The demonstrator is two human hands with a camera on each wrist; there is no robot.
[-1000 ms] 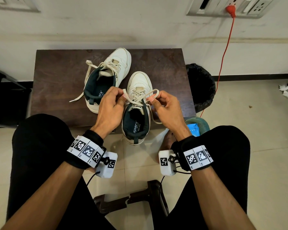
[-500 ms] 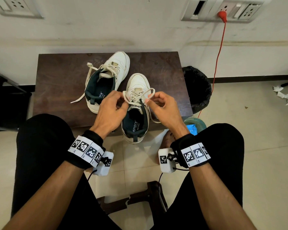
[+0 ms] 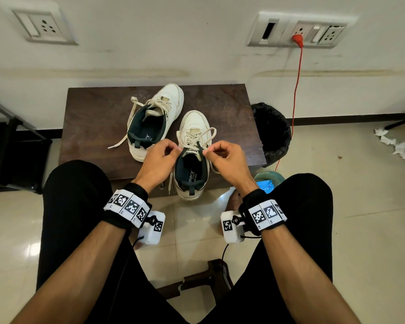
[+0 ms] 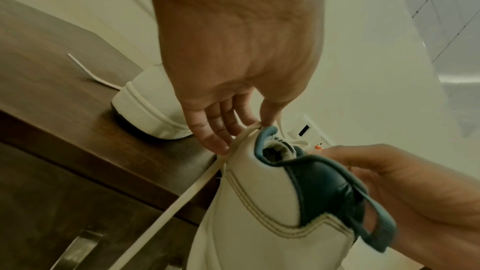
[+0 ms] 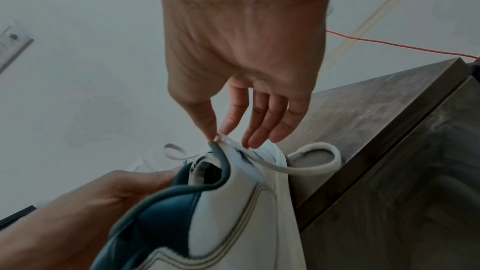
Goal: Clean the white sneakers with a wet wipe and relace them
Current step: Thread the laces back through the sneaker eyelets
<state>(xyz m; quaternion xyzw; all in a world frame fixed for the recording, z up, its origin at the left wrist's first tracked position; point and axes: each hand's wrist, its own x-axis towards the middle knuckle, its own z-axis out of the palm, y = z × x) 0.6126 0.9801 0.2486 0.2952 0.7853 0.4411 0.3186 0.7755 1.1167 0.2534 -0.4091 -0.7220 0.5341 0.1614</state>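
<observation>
The near sneaker (image 3: pixel 192 157) overhangs the table's (image 3: pixel 91 127) near edge (heel off it). Left hand (image 3: pixel 158 160) and right hand (image 3: pixel 227 160) each pinch its lace (image 3: pixel 208 134) between thumb and forefinger beside the tongue. The far sneaker (image 3: pixel 154 122) lies far-left, laces loose.

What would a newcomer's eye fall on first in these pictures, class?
First, the two hands, left hand and right hand, each pinching the lace of the near sneaker at the front edge of the dark table. Behind it lies the second sneaker, and a red cable hangs from the wall socket.
</observation>
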